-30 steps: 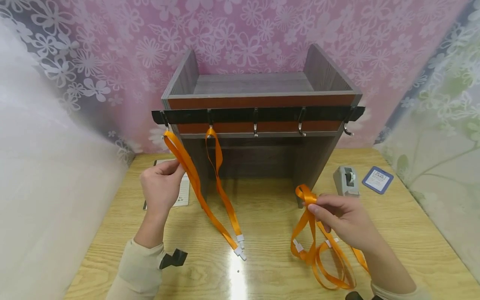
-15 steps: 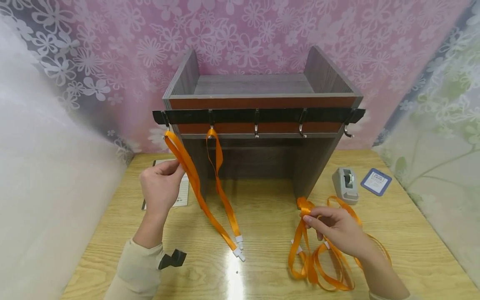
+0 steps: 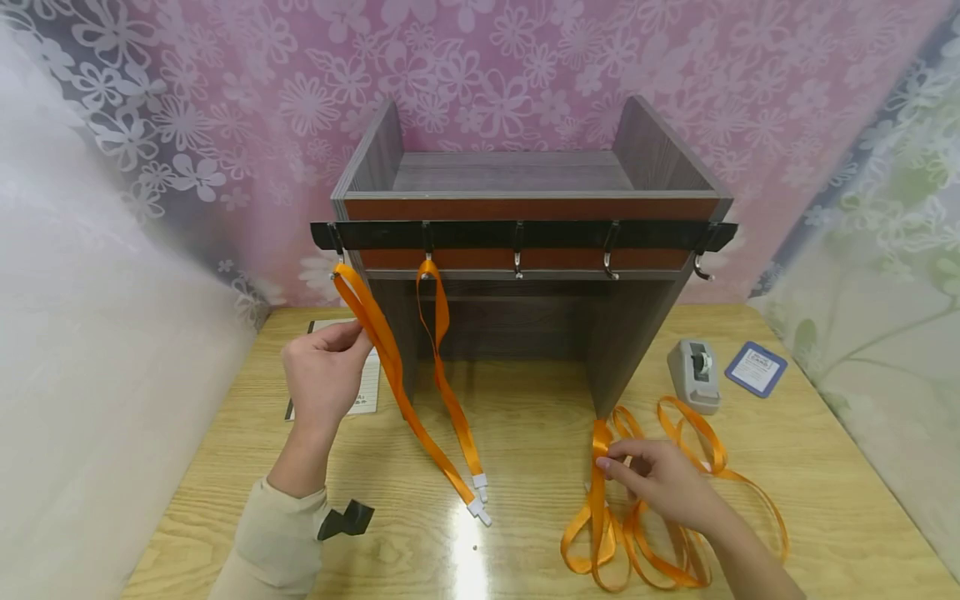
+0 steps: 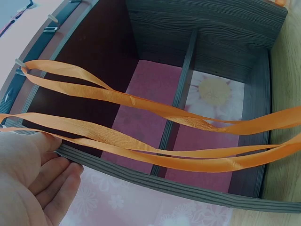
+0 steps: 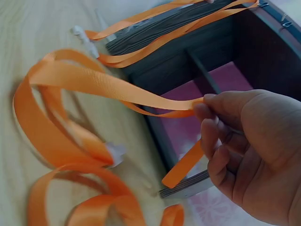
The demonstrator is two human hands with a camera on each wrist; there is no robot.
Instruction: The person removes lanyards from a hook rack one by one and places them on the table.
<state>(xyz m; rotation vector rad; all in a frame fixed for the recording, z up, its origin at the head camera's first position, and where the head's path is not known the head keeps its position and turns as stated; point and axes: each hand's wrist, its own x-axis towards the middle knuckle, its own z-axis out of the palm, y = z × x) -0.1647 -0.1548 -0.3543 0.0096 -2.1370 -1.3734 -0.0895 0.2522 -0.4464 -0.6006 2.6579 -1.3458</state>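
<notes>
An orange lanyard (image 3: 386, 350) hangs from the leftmost hook, its white clip resting near the table. My left hand (image 3: 322, 375) pinches that strap below the hook; the left wrist view shows the fingertips at its edge. A second orange lanyard (image 3: 444, 367) hangs from the hook beside it, untouched. On the right, my right hand (image 3: 663, 483) pinches another orange lanyard (image 3: 597, 492) between thumb and forefinger. Its lower loops droop to the table, as the right wrist view shows. More orange strap (image 3: 693, 417) lies looped behind and under this hand.
A grey wooden shelf (image 3: 525, 171) carries a black strip (image 3: 480, 236) with several metal hooks. Right of it are a grey tape dispenser (image 3: 693, 375) and a blue-framed card holder (image 3: 756, 368). A notepad (image 3: 367, 387) lies behind my left hand.
My right hand has moved down and slightly left with its lanyard, pulling it away from the other loops, which now lie spread on the table. The left hand has stayed in place.
</notes>
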